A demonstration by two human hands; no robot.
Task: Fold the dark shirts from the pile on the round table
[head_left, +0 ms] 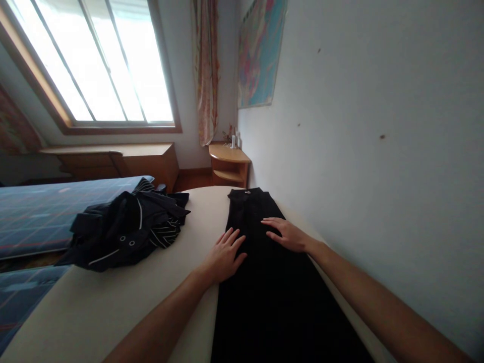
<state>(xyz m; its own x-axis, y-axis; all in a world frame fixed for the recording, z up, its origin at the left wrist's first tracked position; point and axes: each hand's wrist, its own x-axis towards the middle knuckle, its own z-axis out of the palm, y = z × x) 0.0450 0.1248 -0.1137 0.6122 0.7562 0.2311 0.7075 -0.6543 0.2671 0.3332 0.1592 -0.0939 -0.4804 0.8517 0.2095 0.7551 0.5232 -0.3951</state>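
A black garment [272, 302], which looks like trousers with a waistband and a small pale label at the far end, lies flat and lengthwise on the cream table [166, 297]. My left hand [226, 256] rests on its left edge, fingers spread and pointing away from me. On the right side, my right hand [286, 234] lies on the cloth with its fingers stretched to the left. Neither hand grips the fabric. To the left on the same surface is a crumpled heap of dark clothes [128, 227] with white piping, metal eyelets and striped parts.
A wall [363, 166] runs close along the table's right side. Blue checked bedding or a mattress [45, 217] adjoins the left. Beyond the far edge stand a small wooden corner shelf [229, 154] and a wooden desk [147, 151] under a window [109, 60].
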